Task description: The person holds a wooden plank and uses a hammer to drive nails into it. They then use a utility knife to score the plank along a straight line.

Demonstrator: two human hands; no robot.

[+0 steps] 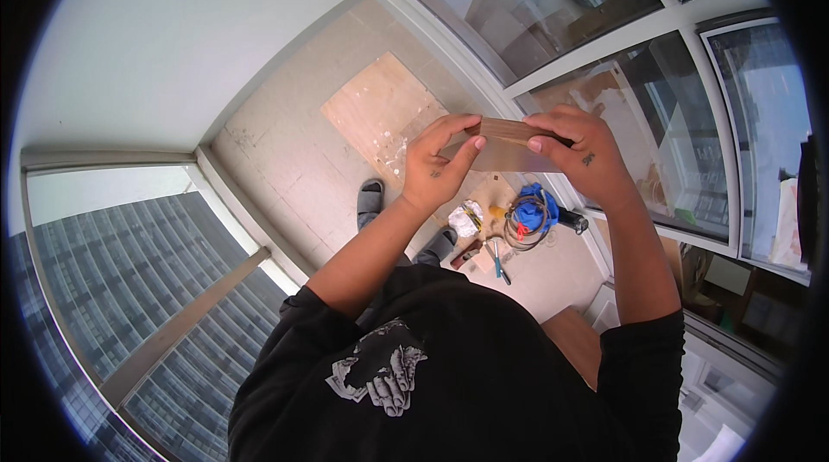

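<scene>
A dark brown wood-grain board (509, 131) is held up in front of me at about chest height, its narrow edge facing me. My left hand (434, 167) pinches its left end between thumb and fingers. At the other end, my right hand (580, 149) grips it the same way, thumb on the near side. Part of the board's broad face shows below the edge, and its far side is hidden.
On the floor lie a stained plywood sheet (371, 104), a blue bag (537, 203), a coiled hose or cable (518, 237), a teal-handled tool (498, 262), crumpled white plastic (466, 218) and a black cylinder (572, 220). Framed glass (622, 108) stands at right, a white wall (190, 39) at left.
</scene>
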